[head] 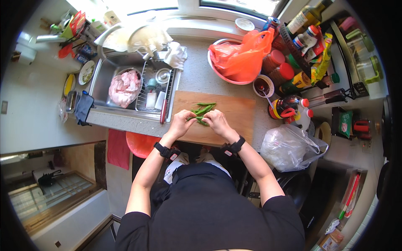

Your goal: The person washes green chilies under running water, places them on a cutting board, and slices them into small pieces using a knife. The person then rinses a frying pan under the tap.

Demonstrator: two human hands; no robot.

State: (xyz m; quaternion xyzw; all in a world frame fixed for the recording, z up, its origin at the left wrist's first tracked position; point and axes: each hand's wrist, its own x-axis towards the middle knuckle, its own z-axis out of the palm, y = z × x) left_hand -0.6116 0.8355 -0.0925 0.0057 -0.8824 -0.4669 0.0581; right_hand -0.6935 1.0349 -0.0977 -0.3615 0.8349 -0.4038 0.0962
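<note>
Several long green chili peppers (pixel 205 109) lie in a small pile on a wooden cutting board (pixel 237 116). My left hand (pixel 182 123) and my right hand (pixel 217 121) meet over the pile's near side. Each pinches an end of one green pepper (pixel 198 118) between thumb and fingertips. Another pepper (pixel 205 104) lies crosswise at the far side of the pile. My fingers partly hide the ends of the held pepper.
To the left, a sink (pixel 105 67) holds a bowl of raw meat (pixel 125 88); a red-handled knife (pixel 163 111) stands at its rack. A basin with a red plastic bag (pixel 241 56), a sauce bowl (pixel 263 86), bottles (pixel 287 106) and a clear bag (pixel 284 147) are right.
</note>
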